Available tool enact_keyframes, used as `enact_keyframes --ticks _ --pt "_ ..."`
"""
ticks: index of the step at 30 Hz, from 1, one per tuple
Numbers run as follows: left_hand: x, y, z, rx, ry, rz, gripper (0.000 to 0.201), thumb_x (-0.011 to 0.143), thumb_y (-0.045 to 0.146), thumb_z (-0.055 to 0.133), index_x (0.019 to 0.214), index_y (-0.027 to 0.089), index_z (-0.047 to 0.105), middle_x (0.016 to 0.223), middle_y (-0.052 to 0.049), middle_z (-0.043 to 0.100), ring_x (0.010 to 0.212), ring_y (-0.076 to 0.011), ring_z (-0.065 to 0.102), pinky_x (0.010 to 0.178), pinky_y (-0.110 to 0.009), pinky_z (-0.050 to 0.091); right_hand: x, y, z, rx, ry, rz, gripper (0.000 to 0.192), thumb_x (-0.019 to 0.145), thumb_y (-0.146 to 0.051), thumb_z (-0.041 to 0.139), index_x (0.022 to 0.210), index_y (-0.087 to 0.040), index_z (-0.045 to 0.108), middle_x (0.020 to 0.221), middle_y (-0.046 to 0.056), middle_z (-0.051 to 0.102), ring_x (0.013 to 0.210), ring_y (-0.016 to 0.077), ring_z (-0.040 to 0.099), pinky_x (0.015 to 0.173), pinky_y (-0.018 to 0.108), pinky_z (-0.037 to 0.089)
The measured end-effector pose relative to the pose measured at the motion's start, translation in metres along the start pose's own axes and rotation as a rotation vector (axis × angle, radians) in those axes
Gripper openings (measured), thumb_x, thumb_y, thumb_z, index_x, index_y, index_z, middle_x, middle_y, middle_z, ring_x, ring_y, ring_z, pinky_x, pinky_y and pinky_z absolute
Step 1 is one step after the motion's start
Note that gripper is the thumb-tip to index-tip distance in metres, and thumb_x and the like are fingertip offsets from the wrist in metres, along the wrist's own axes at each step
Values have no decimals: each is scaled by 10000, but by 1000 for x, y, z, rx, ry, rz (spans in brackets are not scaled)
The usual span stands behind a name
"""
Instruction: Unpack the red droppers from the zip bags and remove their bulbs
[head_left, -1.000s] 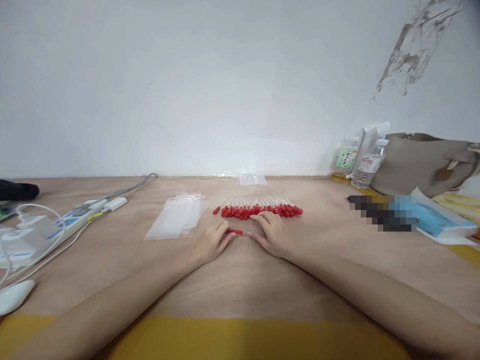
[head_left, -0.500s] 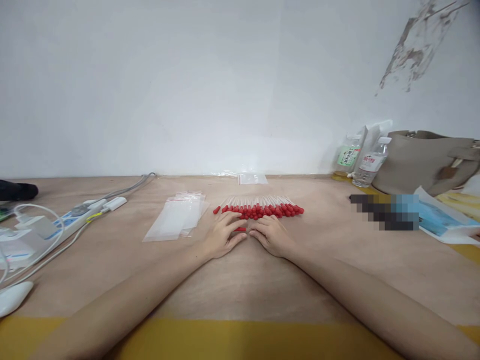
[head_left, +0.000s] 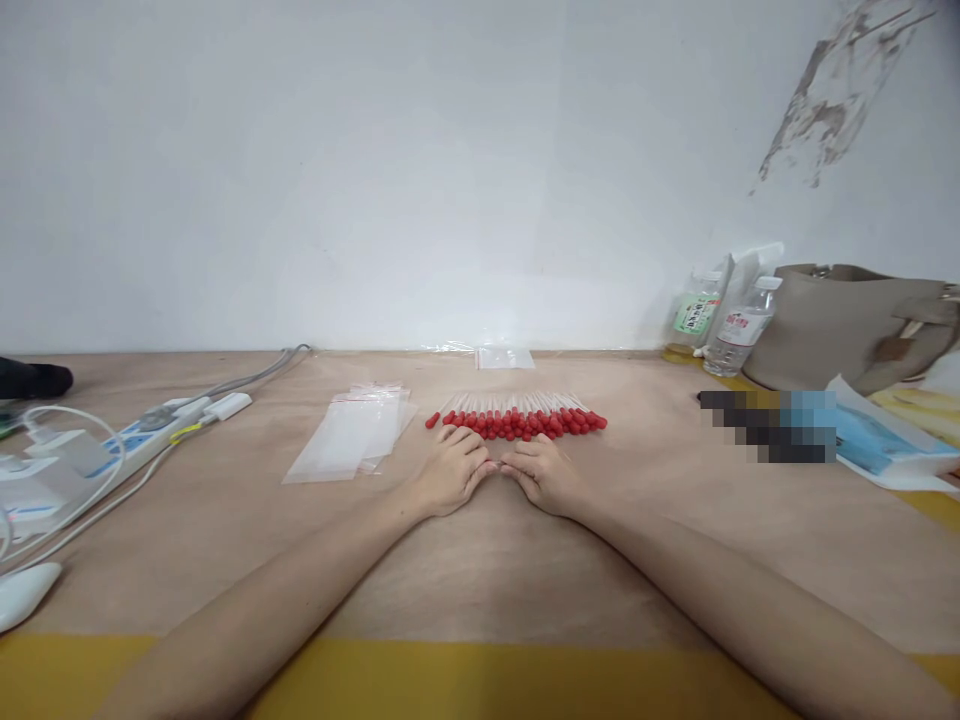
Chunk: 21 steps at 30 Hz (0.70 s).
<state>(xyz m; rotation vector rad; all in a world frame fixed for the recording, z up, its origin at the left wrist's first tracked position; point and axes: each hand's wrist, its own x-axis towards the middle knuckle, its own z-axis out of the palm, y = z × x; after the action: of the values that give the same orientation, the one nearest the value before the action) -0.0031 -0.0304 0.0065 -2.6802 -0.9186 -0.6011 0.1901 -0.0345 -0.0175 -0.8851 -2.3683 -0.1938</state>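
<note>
My left hand [head_left: 453, 470] is closed in a pinch over the table, its fingers wrapped round a red-capped clear stick that they now almost wholly cover. Facing it, my right hand [head_left: 546, 475] pinches the stick's thin end, so the fingertips of both hands almost meet. Just beyond the fingers lies a row of many red-capped clear sticks [head_left: 517, 422], caps toward me and thin ends toward the wall. To the left of my left hand rests a stack of clear zip bags [head_left: 345, 435] with red seal lines.
A power strip [head_left: 142, 435] with plugs and cables runs along the left, near a white mouse [head_left: 26, 597]. Another small clear bag [head_left: 505, 358] lies by the wall. At right stand two bottles [head_left: 742, 325], a grey handbag [head_left: 832, 325] and a blue mask packet [head_left: 885, 440].
My left fingers have closed down over the red cap, which showed between them before. Both hands' fingertips are now pinched closer together.
</note>
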Motion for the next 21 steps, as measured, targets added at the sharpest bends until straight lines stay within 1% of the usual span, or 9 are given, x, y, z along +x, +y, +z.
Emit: enact_keyframes --ticks 6,11,15,21 --pt "-4 0 -3 -30 -42 3 339 908 327 300 747 166 551 801 -33 534 837 -173 435 805 -356 298 -2 -1 -2 -23 51 -68 293 888 -247 369 761 -157 617 600 6 517 572 96 421 628 266 241" --pt "-7 1 -5 -110 -65 -13 330 910 315 297 736 171 538 811 -20 521 834 -160 425 825 -350 294 -3 -1 -1 -26 101 -115 266 885 -252 385 809 -162 624 609 5 517 584 98 412 651 271 235" --pt "-9 0 -5 -173 -66 -27 333 912 303 291 722 175 533 815 -12 518 831 -155 425 806 -340 299 -4 0 0 -32 112 -113 254 882 -247 393 828 -166 628 612 4 511 578 97 400 638 266 231" --pt "-10 -2 -5 -193 -72 -45 333 911 301 288 721 176 530 822 -14 511 825 -156 428 780 -336 311 -5 -2 -2 -55 94 -90 272 888 -254 376 837 -173 630 599 2 501 575 101 404 627 269 226"
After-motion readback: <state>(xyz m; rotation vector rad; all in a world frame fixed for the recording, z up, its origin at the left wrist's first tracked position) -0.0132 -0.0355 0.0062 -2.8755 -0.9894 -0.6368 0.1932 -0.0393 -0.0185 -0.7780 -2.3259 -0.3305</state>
